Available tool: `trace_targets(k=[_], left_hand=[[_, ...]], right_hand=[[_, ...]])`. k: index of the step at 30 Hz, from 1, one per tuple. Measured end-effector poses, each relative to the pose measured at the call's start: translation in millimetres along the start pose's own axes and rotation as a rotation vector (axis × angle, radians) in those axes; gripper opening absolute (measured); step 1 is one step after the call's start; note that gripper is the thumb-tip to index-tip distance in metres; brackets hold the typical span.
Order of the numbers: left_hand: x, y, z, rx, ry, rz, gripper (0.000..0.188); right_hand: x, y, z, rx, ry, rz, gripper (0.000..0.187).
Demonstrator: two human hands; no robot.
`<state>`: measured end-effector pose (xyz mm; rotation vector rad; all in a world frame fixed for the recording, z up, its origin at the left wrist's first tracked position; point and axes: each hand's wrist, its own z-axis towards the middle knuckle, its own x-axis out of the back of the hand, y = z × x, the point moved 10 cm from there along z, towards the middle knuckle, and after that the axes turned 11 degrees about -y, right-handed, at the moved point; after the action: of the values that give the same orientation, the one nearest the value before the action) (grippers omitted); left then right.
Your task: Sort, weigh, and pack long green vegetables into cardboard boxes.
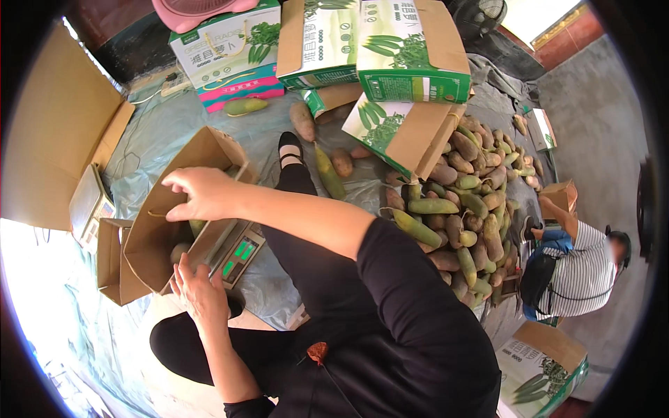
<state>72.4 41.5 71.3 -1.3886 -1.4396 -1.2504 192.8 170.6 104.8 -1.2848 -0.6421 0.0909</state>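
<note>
Plainly brn, open-top cardbd box (157, 235)

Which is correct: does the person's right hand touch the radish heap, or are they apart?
Apart: the head view shows the right hand at the open cardboard box, with the dark-clothed leg between it and the radish heap.

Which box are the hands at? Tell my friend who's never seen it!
Find the big heap of green and brownish vegetables, then look left, past the dark-clothed leg. Beside a scale with glowing green digits is an open brown cardboard box. Unlike the smaller brown box at its left, it has the right hand over its opening and the left hand at its near side.
</note>
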Motion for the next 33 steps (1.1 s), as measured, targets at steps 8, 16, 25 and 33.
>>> trace_targets(k=[8, 16, 25, 33], left_hand=[[-1, 7, -4, 0.012, 0.025, 0.069, 0.022], [-11, 8, -1, -0.015, 0.033, 0.147, 0.024], [-10, 10, -1, -0.027, 0.040, 0.163, 0.024], [-12, 4, -3, -0.002, 0.029, 0.172, 0.025]], right_hand=[[125, 124, -215, -0.269, 0.639, 0.164, 0.023], [48, 273, -466, -1.021, 0.556, -0.159, 0.018], [-6, 274, -478, -1.133, 0.428, -0.100, 0.017], [-12, 266, -442, -1.070, 0.172, -0.299, 0.023]])
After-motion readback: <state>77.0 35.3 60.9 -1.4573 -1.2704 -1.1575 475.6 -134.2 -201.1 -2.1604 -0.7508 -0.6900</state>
